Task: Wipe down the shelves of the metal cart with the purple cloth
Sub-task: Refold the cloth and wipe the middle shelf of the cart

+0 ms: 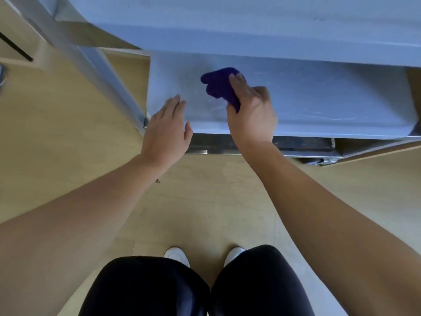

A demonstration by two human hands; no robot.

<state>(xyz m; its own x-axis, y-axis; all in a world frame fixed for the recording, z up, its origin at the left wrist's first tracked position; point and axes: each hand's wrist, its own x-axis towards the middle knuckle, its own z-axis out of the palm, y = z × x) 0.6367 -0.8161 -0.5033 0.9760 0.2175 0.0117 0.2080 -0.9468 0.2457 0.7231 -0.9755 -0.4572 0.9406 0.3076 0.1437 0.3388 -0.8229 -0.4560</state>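
- Currently your right hand grips the purple cloth in a bunch. The fingers are curled round it, with one laid along the top and the thumb under the near end.
- The cloth sits on the lower shelf of the cart, left of middle and toward the far side.
- Your left hand lies flat at the shelf's near left corner, fingers straight and pressed together, thumb apart. I cannot tell whether it touches the metal.
- The step looks like wiping the lower shelf. Most of it lies to the right of the cloth, so that part probably needs doing.
- Flatten the bunch under your palm so more fabric meets the metal.
- Work in long overlapping passes from left to right, then pull toward the near lip.
- Brace the cart with the left hand so it does not roll.
- Mind the upper shelf overhanging the far strip. Reach in low there.
- The shelf is flat sheet metal, dull grey and brushed, with faint smears and a rounded near lip.
- The cloth looks soft, thick and crumpled, likely a plush weave that will drag on dry metal.
- The floor is pale wood-look planks.
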